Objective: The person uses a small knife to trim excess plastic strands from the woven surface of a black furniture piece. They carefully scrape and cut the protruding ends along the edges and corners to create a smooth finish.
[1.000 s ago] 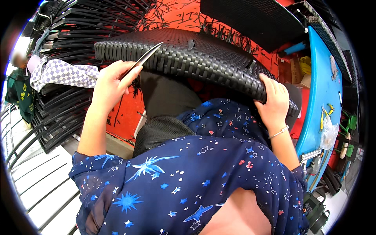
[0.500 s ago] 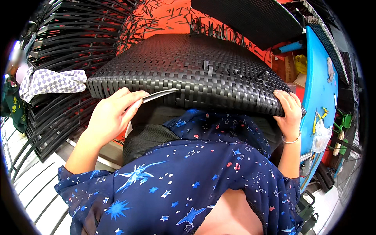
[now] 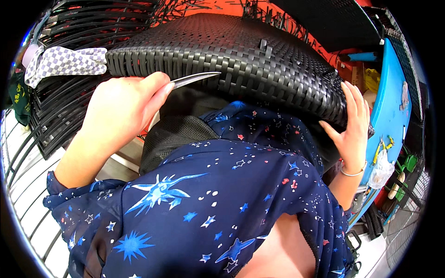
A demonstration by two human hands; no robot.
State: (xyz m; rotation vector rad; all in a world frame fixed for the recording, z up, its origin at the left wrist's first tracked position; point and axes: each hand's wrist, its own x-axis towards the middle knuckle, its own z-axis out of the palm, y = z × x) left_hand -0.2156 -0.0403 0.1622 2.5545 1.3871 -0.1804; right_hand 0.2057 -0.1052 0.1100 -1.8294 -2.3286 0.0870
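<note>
Red flooring (image 3: 221,6) littered with black strips (image 3: 183,8) shows at the far edge of the view, while dark curved frames (image 3: 69,111) crowd your left side. Before you, a black woven panel (image 3: 218,51) spans the space over your lap, its thick edge turned toward you and a few loose ends (image 3: 263,45) poking up from the weave. Your left hand (image 3: 120,99) has its grip clamped on a pointed metal blade (image 3: 192,79), thumb and fingers together, the tip aimed rightward along the panel's near edge; whether metal meets weave cannot be told. Your right hand (image 3: 351,125) sits at the panel's right end, grip spread with thumb and fingers apart, fingers laid on the edge, a bangle (image 3: 353,174) circling the wrist. Checked cloth (image 3: 69,65) is just beside the panel's left end. To your right stands a blue counter (image 3: 393,99) bearing a yellow tool (image 3: 389,143) and a clear bag (image 3: 382,169). You wear a dark blue blouse (image 3: 185,241) printed with stars, its folds filling the lower part of the view.
</note>
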